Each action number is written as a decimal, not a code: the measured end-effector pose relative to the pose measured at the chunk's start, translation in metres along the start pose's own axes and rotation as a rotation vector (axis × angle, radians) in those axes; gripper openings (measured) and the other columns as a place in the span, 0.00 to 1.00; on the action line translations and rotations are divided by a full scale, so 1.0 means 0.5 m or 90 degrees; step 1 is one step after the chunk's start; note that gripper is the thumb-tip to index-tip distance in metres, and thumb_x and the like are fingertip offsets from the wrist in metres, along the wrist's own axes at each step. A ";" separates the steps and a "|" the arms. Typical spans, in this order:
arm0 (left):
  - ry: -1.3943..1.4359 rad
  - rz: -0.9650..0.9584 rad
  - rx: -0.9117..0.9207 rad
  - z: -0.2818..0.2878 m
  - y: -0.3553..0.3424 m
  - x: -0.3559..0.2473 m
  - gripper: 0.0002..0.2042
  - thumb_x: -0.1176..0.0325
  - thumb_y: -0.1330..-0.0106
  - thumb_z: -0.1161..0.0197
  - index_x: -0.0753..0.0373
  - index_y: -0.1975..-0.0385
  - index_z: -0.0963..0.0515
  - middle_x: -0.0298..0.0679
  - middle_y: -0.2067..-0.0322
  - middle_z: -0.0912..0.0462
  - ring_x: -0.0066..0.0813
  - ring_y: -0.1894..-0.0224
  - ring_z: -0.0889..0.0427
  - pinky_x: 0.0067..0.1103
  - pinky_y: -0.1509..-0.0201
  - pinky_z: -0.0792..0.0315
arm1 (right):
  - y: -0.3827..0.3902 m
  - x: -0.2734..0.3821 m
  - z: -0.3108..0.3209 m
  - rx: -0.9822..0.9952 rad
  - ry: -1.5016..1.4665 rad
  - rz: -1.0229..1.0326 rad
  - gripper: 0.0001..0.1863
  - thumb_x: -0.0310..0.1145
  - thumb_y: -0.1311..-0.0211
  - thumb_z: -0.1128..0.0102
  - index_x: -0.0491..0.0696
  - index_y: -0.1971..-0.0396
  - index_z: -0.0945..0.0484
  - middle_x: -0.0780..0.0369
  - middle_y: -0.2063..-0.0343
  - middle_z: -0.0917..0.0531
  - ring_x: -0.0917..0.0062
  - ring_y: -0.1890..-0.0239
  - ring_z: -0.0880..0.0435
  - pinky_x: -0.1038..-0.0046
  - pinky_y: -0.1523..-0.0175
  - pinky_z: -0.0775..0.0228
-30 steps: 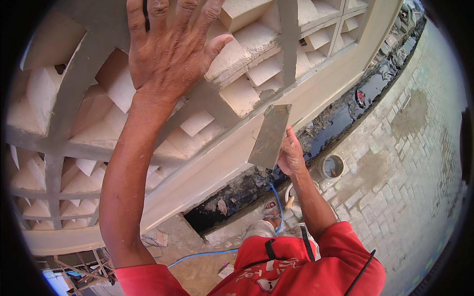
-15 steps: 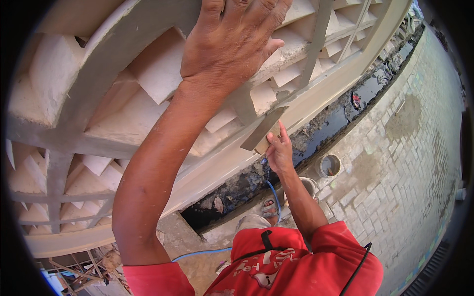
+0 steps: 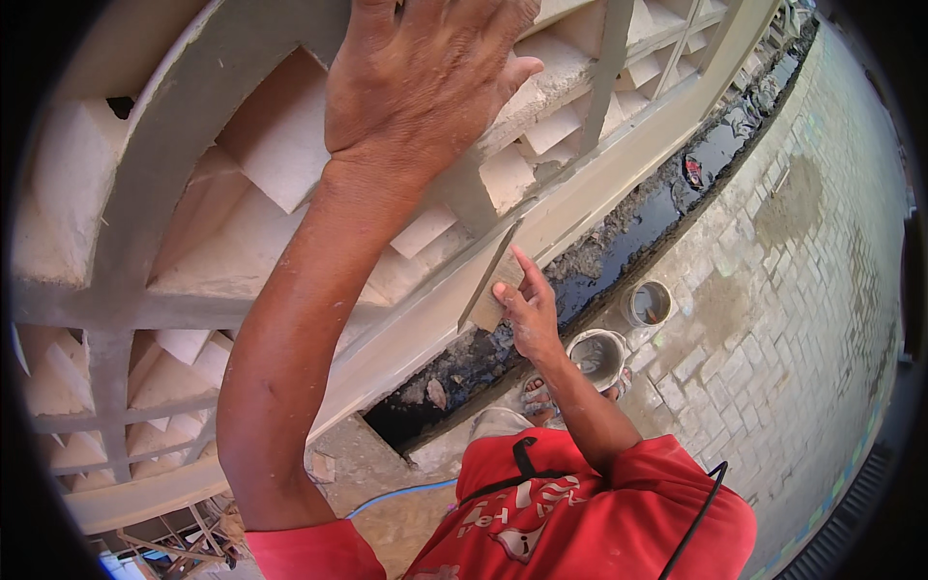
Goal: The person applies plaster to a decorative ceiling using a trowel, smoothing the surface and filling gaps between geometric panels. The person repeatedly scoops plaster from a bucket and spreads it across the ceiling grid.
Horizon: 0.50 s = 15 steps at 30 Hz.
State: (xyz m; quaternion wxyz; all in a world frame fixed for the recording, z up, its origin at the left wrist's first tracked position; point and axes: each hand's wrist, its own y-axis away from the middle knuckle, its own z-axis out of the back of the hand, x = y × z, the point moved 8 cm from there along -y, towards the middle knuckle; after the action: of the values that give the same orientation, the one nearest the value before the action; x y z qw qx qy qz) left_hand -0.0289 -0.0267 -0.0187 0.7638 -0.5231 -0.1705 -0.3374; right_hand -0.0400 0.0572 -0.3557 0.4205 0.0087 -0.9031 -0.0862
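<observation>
My left hand (image 3: 418,92) reaches up to the pale lattice wall (image 3: 159,184), which has grey mortar bands and angled recesses. Its fingers are stretched and apart, with nothing in them, and their tips run past the top of the picture. Whether the palm presses on the wall cannot be seen. Lower, beside the smooth ledge (image 3: 590,193) of the wall, my right hand (image 3: 534,314) grips a plastering trowel (image 3: 480,307). Its thin flat plate is tilted nearly edge-on, and my thumb lies on the wood-coloured block behind it.
Below the ledge runs an open drain (image 3: 628,232) with dark water and rubble. One bucket (image 3: 597,356) stands near my feet, another bucket (image 3: 650,304) just beyond. Block paving (image 3: 754,358) spreads right. A blue hose (image 3: 396,491) lies on the ground at lower left.
My right hand has turned the trowel from showing its flat face to nearly edge-on, and moved it slightly down and left. My left hand stays up at the wall while the view shifts a little.
</observation>
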 end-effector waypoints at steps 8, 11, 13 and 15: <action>-0.014 0.004 0.035 -0.003 -0.003 -0.001 0.33 0.43 0.49 0.38 0.51 0.42 0.28 0.42 0.31 0.43 0.57 0.29 0.50 0.50 0.25 0.59 | -0.120 0.091 0.071 -0.024 0.025 0.014 0.35 0.28 0.42 0.37 0.42 0.34 0.40 0.58 0.53 0.25 0.73 0.56 0.20 0.70 0.56 0.19; -0.034 0.007 0.054 -0.006 -0.004 -0.001 0.33 0.41 0.48 0.38 0.49 0.42 0.28 0.41 0.31 0.44 0.57 0.28 0.51 0.50 0.25 0.60 | -0.122 0.073 0.041 -0.016 0.024 0.010 0.35 0.29 0.42 0.38 0.41 0.35 0.40 0.57 0.55 0.25 0.73 0.58 0.20 0.69 0.60 0.17; -0.063 0.009 0.071 -0.005 -0.004 0.000 0.32 0.41 0.47 0.38 0.48 0.43 0.27 0.41 0.30 0.45 0.57 0.28 0.52 0.49 0.25 0.61 | -0.100 0.037 0.010 0.001 0.041 -0.014 0.35 0.30 0.42 0.38 0.41 0.35 0.39 0.56 0.55 0.25 0.74 0.58 0.20 0.70 0.61 0.17; -0.072 0.010 0.070 -0.009 -0.005 -0.004 0.30 0.41 0.45 0.39 0.48 0.44 0.27 0.41 0.30 0.45 0.56 0.28 0.52 0.49 0.25 0.61 | -0.061 0.009 -0.028 0.015 0.059 -0.035 0.35 0.31 0.42 0.38 0.42 0.35 0.39 0.55 0.55 0.24 0.74 0.58 0.20 0.72 0.64 0.18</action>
State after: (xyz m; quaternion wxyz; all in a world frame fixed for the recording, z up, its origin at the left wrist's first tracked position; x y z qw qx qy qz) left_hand -0.0325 -0.0305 -0.0200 0.7829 -0.5002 -0.2276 -0.2917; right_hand -0.0342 0.0249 -0.3484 0.4594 0.0424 -0.8830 -0.0865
